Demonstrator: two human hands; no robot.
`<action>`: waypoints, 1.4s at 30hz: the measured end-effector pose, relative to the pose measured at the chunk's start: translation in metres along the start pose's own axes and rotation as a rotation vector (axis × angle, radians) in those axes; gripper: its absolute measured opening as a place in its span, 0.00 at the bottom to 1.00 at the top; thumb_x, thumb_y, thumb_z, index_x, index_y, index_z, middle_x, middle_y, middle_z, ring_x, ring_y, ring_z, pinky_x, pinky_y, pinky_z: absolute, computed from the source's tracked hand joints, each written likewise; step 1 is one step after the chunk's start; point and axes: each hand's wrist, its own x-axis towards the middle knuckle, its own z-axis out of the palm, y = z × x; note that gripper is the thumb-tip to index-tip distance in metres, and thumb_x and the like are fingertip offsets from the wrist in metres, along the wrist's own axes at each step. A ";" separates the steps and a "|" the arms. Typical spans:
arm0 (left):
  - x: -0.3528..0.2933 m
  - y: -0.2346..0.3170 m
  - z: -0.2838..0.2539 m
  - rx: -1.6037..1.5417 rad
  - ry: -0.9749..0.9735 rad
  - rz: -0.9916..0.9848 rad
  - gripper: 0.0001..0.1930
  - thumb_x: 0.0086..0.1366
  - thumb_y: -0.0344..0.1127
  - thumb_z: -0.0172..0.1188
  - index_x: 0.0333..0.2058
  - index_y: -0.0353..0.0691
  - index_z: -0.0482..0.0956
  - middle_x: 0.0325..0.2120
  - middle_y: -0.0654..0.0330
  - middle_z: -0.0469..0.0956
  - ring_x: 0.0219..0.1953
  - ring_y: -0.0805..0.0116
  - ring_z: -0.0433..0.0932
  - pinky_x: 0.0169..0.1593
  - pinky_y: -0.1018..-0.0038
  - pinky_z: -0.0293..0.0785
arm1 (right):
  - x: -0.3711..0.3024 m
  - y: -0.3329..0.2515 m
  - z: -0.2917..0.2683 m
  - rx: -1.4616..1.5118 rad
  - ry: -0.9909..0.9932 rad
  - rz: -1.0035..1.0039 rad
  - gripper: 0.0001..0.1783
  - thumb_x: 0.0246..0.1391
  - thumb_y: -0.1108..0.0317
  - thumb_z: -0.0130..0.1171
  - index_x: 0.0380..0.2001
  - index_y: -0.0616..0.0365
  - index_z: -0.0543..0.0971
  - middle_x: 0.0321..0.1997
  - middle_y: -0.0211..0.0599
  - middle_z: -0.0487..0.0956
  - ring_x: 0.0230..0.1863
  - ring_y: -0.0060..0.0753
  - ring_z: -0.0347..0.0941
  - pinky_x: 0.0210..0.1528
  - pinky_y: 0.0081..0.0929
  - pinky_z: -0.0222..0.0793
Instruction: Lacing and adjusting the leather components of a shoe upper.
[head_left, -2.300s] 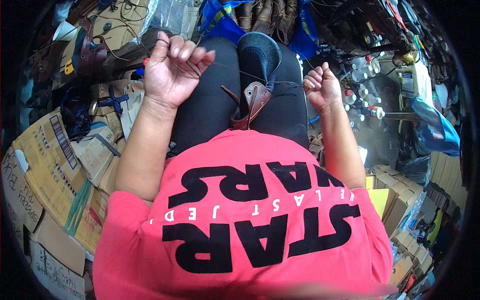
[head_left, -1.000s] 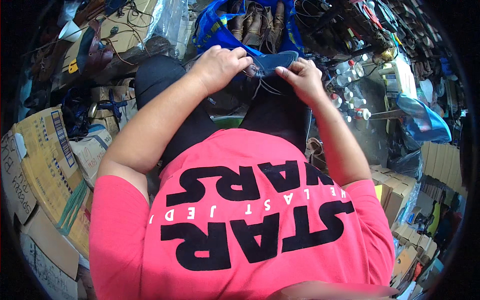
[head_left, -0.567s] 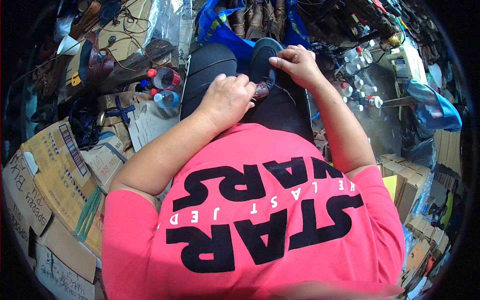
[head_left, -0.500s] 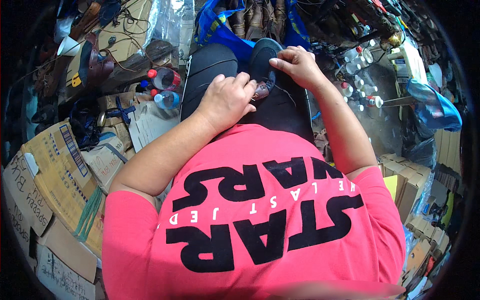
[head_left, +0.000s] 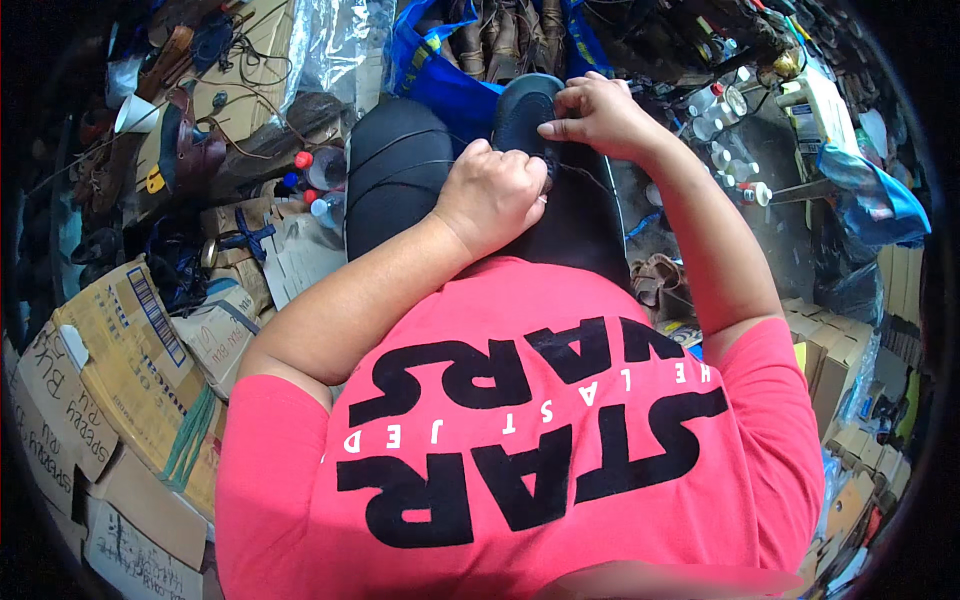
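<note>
A black shoe sole with a rounded toe lies lengthwise on my dark-clad lap, its toe pointing away from me. My left hand is curled into a fist over its near end; whatever sits inside the fingers is hidden. At the sole's right edge, my right hand is closed with thumb and fingers together, and I cannot make out what it pinches. A thin thread trails over the right thigh from near the left fist. Another dark cord crosses the left thigh.
A blue bag full of brown leather shoes stands beyond my knees. Bottles stand to the left, with more bottles to the right. Cardboard boxes pile up at the left. A brown sandal lies beside my right hip.
My left hand has moved right and turned into a tighter fist, covering the small brown piece that showed beside it. My right hand has stayed near the sole's edge and shifted slightly away.
</note>
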 end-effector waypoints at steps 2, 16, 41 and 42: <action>-0.001 0.000 -0.001 -0.014 -0.048 -0.032 0.11 0.49 0.40 0.65 0.22 0.41 0.73 0.19 0.57 0.74 0.25 0.59 0.75 0.33 0.66 0.67 | 0.007 -0.001 0.004 0.043 -0.098 0.056 0.21 0.43 0.48 0.67 0.28 0.56 0.80 0.32 0.33 0.75 0.38 0.38 0.70 0.44 0.36 0.62; 0.042 -0.055 0.029 -0.571 -0.092 -0.307 0.22 0.51 0.40 0.67 0.44 0.44 0.73 0.45 0.52 0.69 0.52 0.53 0.67 0.57 0.66 0.63 | -0.046 -0.027 0.014 0.020 0.071 -0.082 0.16 0.50 0.55 0.60 0.24 0.57 0.76 0.25 0.39 0.76 0.32 0.44 0.74 0.38 0.40 0.64; 0.065 -0.091 0.022 -0.678 -0.362 -0.127 0.14 0.50 0.35 0.67 0.38 0.46 0.78 0.39 0.60 0.72 0.51 0.62 0.67 0.57 0.70 0.62 | -0.069 -0.025 0.005 0.288 0.119 0.041 0.15 0.47 0.74 0.59 0.40 0.50 0.82 0.29 0.40 0.76 0.31 0.40 0.75 0.35 0.31 0.71; 0.066 -0.091 0.020 -0.686 -0.386 -0.089 0.14 0.50 0.35 0.68 0.37 0.46 0.79 0.38 0.61 0.71 0.49 0.62 0.68 0.56 0.71 0.62 | -0.067 -0.025 0.005 0.258 0.114 0.045 0.14 0.47 0.74 0.59 0.40 0.51 0.83 0.29 0.41 0.76 0.32 0.41 0.75 0.36 0.31 0.71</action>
